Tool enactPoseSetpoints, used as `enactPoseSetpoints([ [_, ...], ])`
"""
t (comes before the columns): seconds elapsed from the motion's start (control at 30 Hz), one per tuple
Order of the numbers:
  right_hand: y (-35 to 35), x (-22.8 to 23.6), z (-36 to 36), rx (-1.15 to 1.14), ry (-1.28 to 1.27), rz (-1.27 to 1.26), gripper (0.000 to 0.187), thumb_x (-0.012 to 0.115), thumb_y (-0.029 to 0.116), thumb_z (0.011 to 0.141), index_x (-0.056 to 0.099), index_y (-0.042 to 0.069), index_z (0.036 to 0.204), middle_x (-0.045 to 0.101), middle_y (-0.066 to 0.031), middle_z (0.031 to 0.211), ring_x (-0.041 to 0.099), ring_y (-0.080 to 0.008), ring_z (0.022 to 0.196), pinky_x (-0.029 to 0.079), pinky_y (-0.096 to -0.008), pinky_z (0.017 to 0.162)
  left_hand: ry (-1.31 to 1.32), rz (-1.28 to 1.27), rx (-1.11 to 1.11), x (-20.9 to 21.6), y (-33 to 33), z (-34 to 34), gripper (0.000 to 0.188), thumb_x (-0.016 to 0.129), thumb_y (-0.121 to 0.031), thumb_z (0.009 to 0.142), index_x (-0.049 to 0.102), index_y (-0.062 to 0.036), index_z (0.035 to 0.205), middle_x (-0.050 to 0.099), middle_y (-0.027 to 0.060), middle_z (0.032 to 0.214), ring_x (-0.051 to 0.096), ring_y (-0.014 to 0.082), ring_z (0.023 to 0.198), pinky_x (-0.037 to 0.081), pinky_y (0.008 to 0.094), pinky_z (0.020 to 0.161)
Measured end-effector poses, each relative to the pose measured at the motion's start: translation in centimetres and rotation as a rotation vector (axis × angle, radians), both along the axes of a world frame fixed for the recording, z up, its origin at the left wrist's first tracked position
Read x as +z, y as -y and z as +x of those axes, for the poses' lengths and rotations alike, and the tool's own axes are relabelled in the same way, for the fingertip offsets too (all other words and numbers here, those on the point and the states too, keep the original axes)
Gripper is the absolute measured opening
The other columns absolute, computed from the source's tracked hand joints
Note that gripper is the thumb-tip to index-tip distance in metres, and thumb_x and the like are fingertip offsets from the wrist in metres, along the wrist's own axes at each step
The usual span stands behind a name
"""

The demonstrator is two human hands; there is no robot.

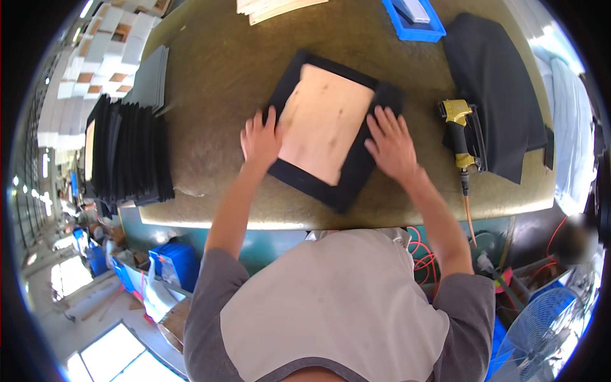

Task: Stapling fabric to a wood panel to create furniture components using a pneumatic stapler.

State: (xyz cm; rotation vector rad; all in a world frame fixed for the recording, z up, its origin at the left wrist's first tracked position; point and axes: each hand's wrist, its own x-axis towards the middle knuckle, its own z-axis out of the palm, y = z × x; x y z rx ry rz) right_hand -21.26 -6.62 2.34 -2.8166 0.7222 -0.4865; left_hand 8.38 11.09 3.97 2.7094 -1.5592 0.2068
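A pale plywood board [326,121] lies on a larger sheet of black fabric [305,186], set at a slant on the worktable in front of me. Black margins show around the board on every side. My left hand [261,139] rests at the left edge with its fingers spread, touching the fabric and the board's side. On the right margin of the fabric my right hand [391,141] lies flat, fingers apart. To the right of that hand a yellow and black pneumatic staple gun [459,130] rests on the table with its hose attached.
Black fabric sheets [490,83] lie at the right. At the left stand a stack of black-covered panels [127,153] and some grey panels [151,79]. A blue tray [420,30] and more plywood boards [273,9] sit at the back. A fan [541,337] stands lower right.
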Motion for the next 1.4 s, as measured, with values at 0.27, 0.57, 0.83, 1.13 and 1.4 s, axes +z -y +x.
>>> enactPoseSetpoints([
  [0.27,7.6,-1.9,2.6,-0.220,0.431,0.186,0.031,0.074,0.021,0.089,0.069,0.004,0.115,0.064,-0.0136,0.113,0.064,-0.0348,0.102,0.053,-0.0462,0.086,-0.130,0.192,-0.050,3.7,-7.7,-10.5,0.041,0.066,-0.042,0.093,0.069,-0.0099,0.118,0.060,0.0119,0.092,0.063,0.0316,0.092,0.046,0.0479,0.075],
  [0.57,11.0,-2.0,8.9,-0.387,0.222,0.267,0.009,0.074,0.017,0.087,0.068,0.010,0.091,0.067,-0.0087,0.095,0.066,-0.0329,0.095,0.051,-0.0491,0.078,-0.253,-0.303,-0.226,2.2,3.7,-3.7,0.030,0.072,-0.019,0.087,0.068,-0.0073,0.115,0.064,0.0120,0.110,0.063,0.0341,0.101,0.050,0.0480,0.084],
  [0.83,9.8,1.1,6.9,-0.315,0.589,0.515,0.006,0.067,-0.002,0.088,0.064,0.003,0.090,0.063,-0.0138,0.092,0.065,-0.0356,0.080,0.051,-0.0434,0.070,-1.354,0.078,-0.144,2.9,18.8,-0.3,0.050,0.069,-0.015,0.087,0.064,-0.0008,0.134,0.067,0.0128,0.133,0.065,0.0253,0.118,0.050,0.0362,0.101],
  [1.13,8.1,-0.4,5.6,-0.311,0.610,0.333,0.011,0.068,-0.004,0.085,0.067,0.003,0.093,0.064,-0.0123,0.095,0.063,-0.0349,0.089,0.050,-0.0432,0.075,-1.327,0.135,-0.406,-0.6,24.0,-4.1,0.020,0.069,-0.007,0.090,0.076,-0.0020,0.108,0.074,0.0074,0.103,0.070,0.0189,0.088,0.054,0.0315,0.078],
  [1.4,4.1,-0.9,3.6,-0.236,0.385,0.098,0.032,0.068,-0.001,0.076,0.072,0.003,0.107,0.064,-0.0093,0.119,0.061,-0.0294,0.114,0.045,-0.0437,0.096,-0.669,-0.361,-0.497,-1.3,17.8,-10.1,0.017,0.074,-0.007,0.080,0.076,-0.0100,0.097,0.065,0.0029,0.087,0.068,0.0274,0.079,0.054,0.0400,0.063],
])
